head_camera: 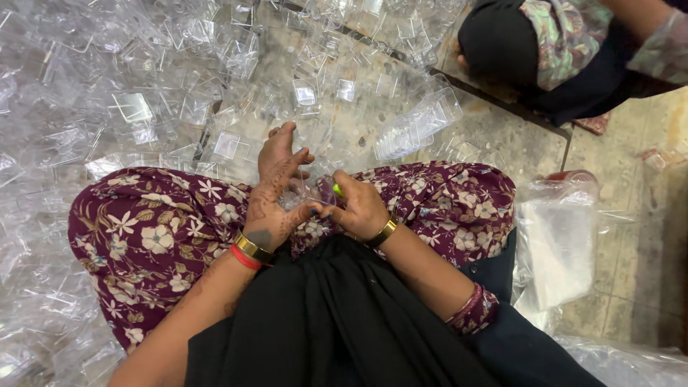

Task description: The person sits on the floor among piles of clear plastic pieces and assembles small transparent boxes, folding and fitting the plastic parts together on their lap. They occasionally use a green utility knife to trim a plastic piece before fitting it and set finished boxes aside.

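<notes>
I sit cross-legged in a maroon flowered garment. My left hand (pixel 276 188), with henna patterns and a gold and a red bangle, is cupped around a small clear plastic cup (pixel 309 195) over my lap. My right hand (pixel 360 208), with a gold bangle, pinches the same cup from the right and also holds a small yellow-green tool (pixel 337 190) whose tip shows above the fingers. Most of the cup is hidden between the two hands.
A large heap of clear plastic cups (pixel 143 107) covers the floor ahead and to my left. A nested stack of clear cups (pixel 419 123) lies ahead. Another person in dark and flowered clothes (pixel 566 50) sits at the upper right. A clear plastic bag (pixel 555 244) lies at my right.
</notes>
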